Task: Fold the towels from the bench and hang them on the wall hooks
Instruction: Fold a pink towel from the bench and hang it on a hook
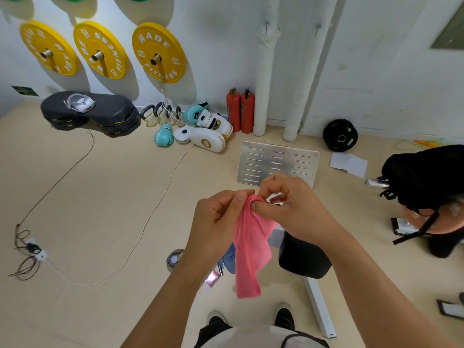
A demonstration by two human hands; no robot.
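A pink towel [251,252] hangs down in front of me, held at its top edge by both hands. My left hand [218,219] pinches the top of the towel from the left. My right hand [291,204] pinches the same top edge from the right, fingers curled. A blue cloth [229,259] shows partly behind the pink towel. The black bench pad [303,259] sits below my right forearm on a white frame. Two metal wall hooks [266,25] [317,28] stick out of the white wall high up.
Yellow weight plates [158,52] hang on the wall at left. Boxing gloves [208,129], kettlebells, two red fire extinguishers [240,110] and a black plate [340,135] line the wall base. A slotted metal panel [277,162] lies on the floor. Cables run across the floor at left. Another person crouches at right.
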